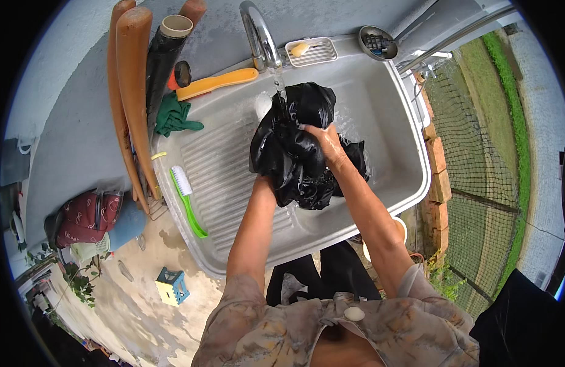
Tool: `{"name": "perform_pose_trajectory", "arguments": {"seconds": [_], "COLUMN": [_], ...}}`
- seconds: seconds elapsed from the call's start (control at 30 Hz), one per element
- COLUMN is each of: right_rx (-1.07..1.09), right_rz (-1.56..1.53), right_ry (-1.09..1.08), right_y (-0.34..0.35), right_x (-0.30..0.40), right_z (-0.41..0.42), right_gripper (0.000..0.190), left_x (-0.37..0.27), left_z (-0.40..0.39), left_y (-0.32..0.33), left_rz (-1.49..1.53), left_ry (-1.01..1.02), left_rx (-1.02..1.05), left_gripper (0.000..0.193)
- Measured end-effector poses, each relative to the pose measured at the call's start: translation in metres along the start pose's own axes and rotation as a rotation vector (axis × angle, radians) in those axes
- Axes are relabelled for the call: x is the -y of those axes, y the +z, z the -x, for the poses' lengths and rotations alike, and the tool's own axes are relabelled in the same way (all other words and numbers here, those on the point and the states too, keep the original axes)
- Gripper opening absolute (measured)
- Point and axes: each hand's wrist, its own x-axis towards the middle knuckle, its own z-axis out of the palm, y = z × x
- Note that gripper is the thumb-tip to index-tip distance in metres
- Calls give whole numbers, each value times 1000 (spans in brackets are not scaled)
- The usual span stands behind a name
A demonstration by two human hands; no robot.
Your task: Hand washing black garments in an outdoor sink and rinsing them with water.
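Both my hands are on a wet, shiny black garment (287,151) bunched over the laundry sink (383,114). Water runs from the chrome faucet (262,39) onto the cloth. My right hand (326,140) grips its right side, with the thumb pressed on the fabric. My left hand (266,183) is mostly hidden beneath the lower left of the cloth, so its fingers do not show. Part of the black cloth hangs into the basin on the right. Something white lies behind the garment's upper left edge.
A green scrub brush (187,202) lies on the ribbed washboard's left rim. Along the back are an orange-handled brush (218,84), a green cloth (174,114), a soap dish (312,51) and a metal bowl (378,42). A folding stool (172,286) stands on the floor at left.
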Motion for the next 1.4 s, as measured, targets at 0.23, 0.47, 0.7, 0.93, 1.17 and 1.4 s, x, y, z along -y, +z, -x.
{"name": "perform_pose_trajectory", "arguments": {"seconds": [0.23, 0.47, 0.7, 0.93, 1.17, 1.4], "right_rx": [-244, 277, -120, 165, 88, -346], "right_rz": [816, 163, -542, -660, 398, 934], "right_ry": [-245, 40, 195, 72, 52, -212], "right_y": [8, 3, -63, -57, -6, 12], "right_x": [-35, 28, -30, 20, 61, 28], "right_z": [-3, 10, -16, -60, -61, -76], "right_gripper": [67, 54, 77, 73, 24, 42], "left_x": [82, 26, -8, -48, -44, -42], "left_z": [27, 47, 45, 57, -2, -29], "left_y": [-8, -3, 23, 24, -20, -4], "left_rz": [1499, 1394, 2289, 1493, 239, -630], "left_ry": [-367, -799, -742, -548, -449, -323], "left_rx": [256, 142, 317, 52, 420, 405], "left_gripper": [63, 61, 68, 36, 60, 81]}}
